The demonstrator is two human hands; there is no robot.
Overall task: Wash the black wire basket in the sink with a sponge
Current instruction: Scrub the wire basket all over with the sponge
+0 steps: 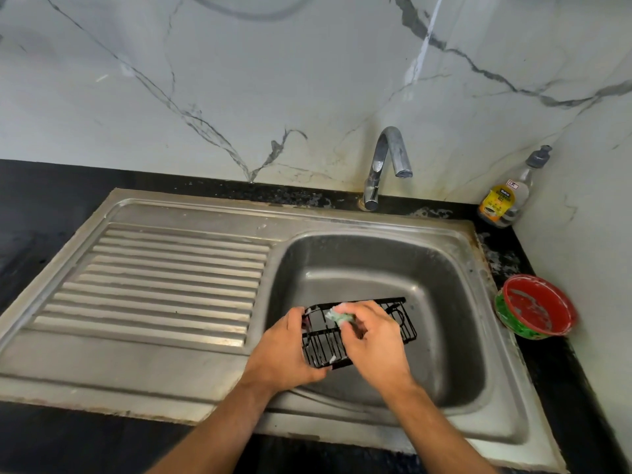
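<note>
The black wire basket [403, 323] hangs tilted over the steel sink basin [444, 285]. My left hand [284, 350] grips its left end, thumb over the top rim and fingers under the bottom. My right hand [369, 340] pinches a small pale green sponge [338, 316] and presses it against the basket's upper wires near the middle. Some white foam clings to the lower front wires. The right end of the basket sticks out past my right hand.
The tap [386, 165] stands behind the basin, no water running. A ribbed draining board [164, 278] lies to the left. A dish soap bottle [506, 196] and a red and green tub [537, 306] sit on the black counter at the right.
</note>
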